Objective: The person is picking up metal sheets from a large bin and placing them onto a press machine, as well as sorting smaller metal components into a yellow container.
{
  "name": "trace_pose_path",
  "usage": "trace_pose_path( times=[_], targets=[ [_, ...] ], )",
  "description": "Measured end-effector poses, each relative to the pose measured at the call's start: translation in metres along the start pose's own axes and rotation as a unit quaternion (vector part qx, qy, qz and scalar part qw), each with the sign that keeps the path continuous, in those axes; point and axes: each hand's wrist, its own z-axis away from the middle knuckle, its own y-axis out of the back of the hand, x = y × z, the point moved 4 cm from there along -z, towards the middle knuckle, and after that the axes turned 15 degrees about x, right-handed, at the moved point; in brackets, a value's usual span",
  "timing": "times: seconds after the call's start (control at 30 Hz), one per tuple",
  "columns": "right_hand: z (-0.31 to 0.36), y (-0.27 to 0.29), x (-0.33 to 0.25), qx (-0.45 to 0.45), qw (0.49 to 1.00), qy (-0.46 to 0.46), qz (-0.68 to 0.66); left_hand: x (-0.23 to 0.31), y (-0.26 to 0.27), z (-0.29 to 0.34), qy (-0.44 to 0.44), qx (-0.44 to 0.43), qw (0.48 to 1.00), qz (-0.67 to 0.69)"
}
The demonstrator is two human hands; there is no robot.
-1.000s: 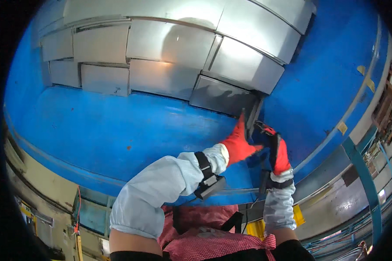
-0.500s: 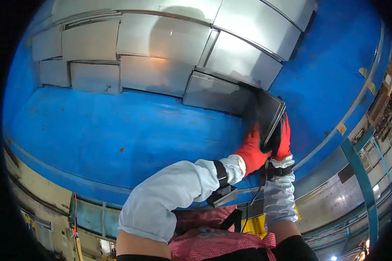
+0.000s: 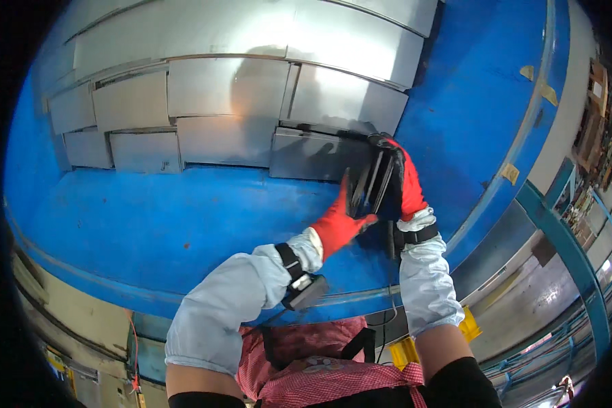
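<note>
Both my hands wear red gloves with black palms. Between them a few thin grey metal plates (image 3: pixel 372 182) stand on edge, slightly fanned apart. My right hand (image 3: pixel 406 182) wraps the plates from the right, its fingertips over their far edge. On the near left side, my left hand (image 3: pixel 338 221) grips them with the fingers along the outer face and the thumb across the lower end. Part of the fingers is hidden behind the plates. Just left of them lies a stack of metal plates (image 3: pixel 304 155), its right end in shadow.
Rows of silvery metal plates (image 3: pixel 228 87) cover the far part of the blue table (image 3: pixel 143 231). Yellowish tape pieces (image 3: pixel 510 173) stick along the table's right edge. Beyond that edge stands a teal metal frame (image 3: pixel 568 255). Black-strapped devices (image 3: pixel 306 291) sit on my wrists, with a cable hanging near the right one.
My hands and the plates have shifted left in view. The plates now stand more upright and are fanned apart. My left hand has moved away from my right, to the plates' left side.
</note>
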Motion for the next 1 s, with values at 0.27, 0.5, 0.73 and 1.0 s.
trace_pose_path(
  times=[0.27,0.5,0.73,1.0],
  targets=[
    [0.008,-0.074,-0.012,-0.007,0.968,0.089,0.235,-0.033,0.046,-0.037,-0.093,0.008,0.995,0.034],
    [0.007,-0.082,0.004,-0.037,0.986,0.035,0.161,-0.054,0.092,-0.055,0.012,0.243,0.963,-0.117],
    [0.042,0.005,0.048,0.16,0.976,-0.149,0.023,-0.05,0.138,-0.081,0.024,0.157,0.985,-0.06],
    [0.076,-0.002,0.074,0.051,0.92,0.004,0.389,-0.001,0.183,-0.085,0.007,0.124,0.982,-0.14]
  ],
)
